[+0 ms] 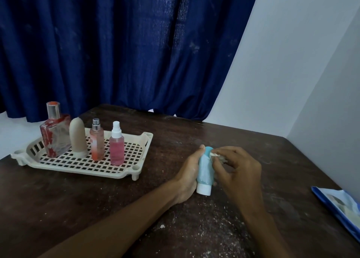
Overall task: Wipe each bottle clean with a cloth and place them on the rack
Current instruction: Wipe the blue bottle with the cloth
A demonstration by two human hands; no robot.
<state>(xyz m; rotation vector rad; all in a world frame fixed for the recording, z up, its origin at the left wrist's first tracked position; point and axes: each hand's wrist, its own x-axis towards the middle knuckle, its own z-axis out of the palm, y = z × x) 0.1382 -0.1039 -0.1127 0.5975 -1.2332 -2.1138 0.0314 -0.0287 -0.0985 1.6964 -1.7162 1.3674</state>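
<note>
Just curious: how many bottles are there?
5. Four stand on the cream plastic rack: red-stained glass bottle, beige rounded bottle, slim peach sprayer, pink white-topped sprayer. The left hand holds a blue tube bottle.

The rack [124, 172] sits far left on the table [233, 137], four bottles [116, 146] in a row on it. To its right, the left hand [188, 174] holds a tube [204, 170], the right hand [239, 172] a cloth [215, 155] against it. A packet [342, 209] lies near right.

Your left hand [186, 175] grips the blue bottle [203, 170]; your right hand [241, 170] pinches the cloth [215, 155] against it. Four bottles [116, 147] stand on the rack [145, 139].
</note>
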